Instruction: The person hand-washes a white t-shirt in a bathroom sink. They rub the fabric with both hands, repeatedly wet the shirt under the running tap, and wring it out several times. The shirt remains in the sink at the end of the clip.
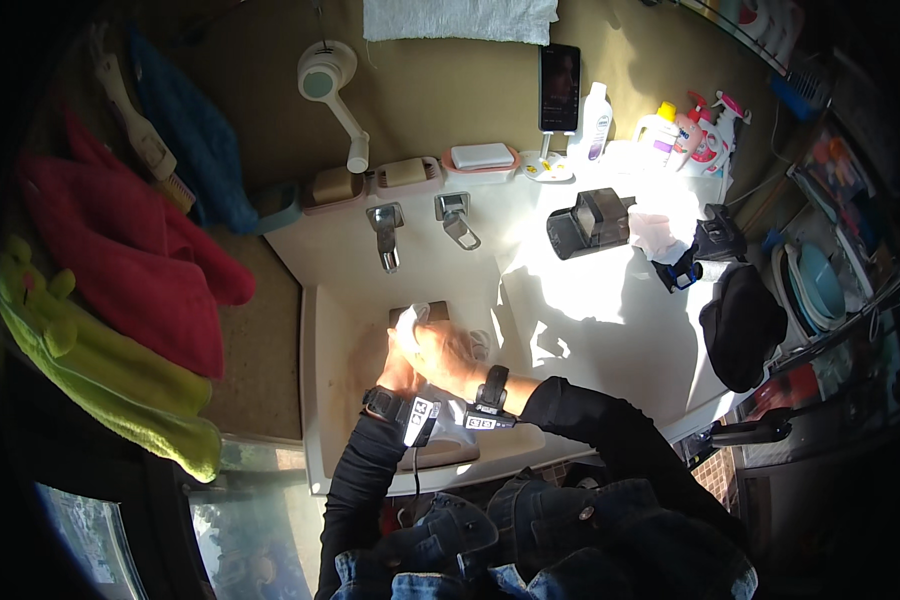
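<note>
Both of my hands are close together over the white sink basin point(334, 352). A bunched white cloth point(414, 315) sticks out between them. My left hand point(400, 369) has its fingers mostly hidden behind the other hand, closed around the cloth. Slightly blurred, my right hand point(448, 354) presses on the same cloth from the right. More whitish wet cloth point(450, 429) lies in the basin below my wrists. Beyond the hands, a chrome faucet point(386, 238) points down into the basin, with a metal lever handle point(459, 221) to its right.
Soap dishes point(409, 174), a phone point(559, 88) on a stand and several bottles point(598, 124) line the back ledge. A dark plastic container point(591, 223) and a black cloth item point(742, 326) lie on the right counter. Red point(142, 247) and green towels point(112, 375) hang left.
</note>
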The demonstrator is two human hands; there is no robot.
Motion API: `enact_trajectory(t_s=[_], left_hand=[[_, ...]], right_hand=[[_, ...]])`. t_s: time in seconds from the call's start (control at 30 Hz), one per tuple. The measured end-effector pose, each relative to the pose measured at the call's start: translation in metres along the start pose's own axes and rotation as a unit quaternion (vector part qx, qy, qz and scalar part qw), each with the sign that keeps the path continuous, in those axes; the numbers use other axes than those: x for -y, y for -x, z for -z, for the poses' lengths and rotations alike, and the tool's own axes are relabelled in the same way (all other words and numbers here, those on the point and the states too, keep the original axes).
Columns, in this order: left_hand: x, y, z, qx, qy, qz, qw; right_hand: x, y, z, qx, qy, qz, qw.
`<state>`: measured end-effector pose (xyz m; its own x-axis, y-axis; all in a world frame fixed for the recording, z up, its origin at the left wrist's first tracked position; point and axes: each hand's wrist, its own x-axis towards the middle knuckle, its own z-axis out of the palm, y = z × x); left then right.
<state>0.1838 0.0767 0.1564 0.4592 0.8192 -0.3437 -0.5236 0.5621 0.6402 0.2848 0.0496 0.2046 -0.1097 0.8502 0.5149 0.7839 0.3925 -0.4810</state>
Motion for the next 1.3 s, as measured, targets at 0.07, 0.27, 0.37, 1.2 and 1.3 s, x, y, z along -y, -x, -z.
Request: enact_trajectory(t_s=[0.07, 0.27, 0.37, 1.2, 1.3], left_hand=[[0.000, 0.002, -0.002, 0.000, -0.054, -0.006, 0.999], [-0.006, 0.005, -0.004, -0.053, -0.150, 0.018, 0.987], [-0.011, 0.005, -0.003, 0.090, -0.086, -0.049, 0.991], [-0.008, 0.016, -0.016, -0.108, -0.167, 0.015, 0.980], [-0.012, 0.017, -0.016, -0.084, -0.205, 0.009, 0.975]], right_hand=[[0.000, -0.001, 0.002, -0.046, -0.004, -0.045, 0.998], [0.002, 0.000, 0.006, -0.078, -0.011, -0.104, 0.991], [0.000, 0.002, 0.003, -0.040, -0.017, 0.032, 0.999], [0.002, 0.008, 0.001, -0.102, 0.005, -0.112, 0.988], [0.004, 0.007, 0.002, -0.131, 0.005, -0.097, 0.987]])
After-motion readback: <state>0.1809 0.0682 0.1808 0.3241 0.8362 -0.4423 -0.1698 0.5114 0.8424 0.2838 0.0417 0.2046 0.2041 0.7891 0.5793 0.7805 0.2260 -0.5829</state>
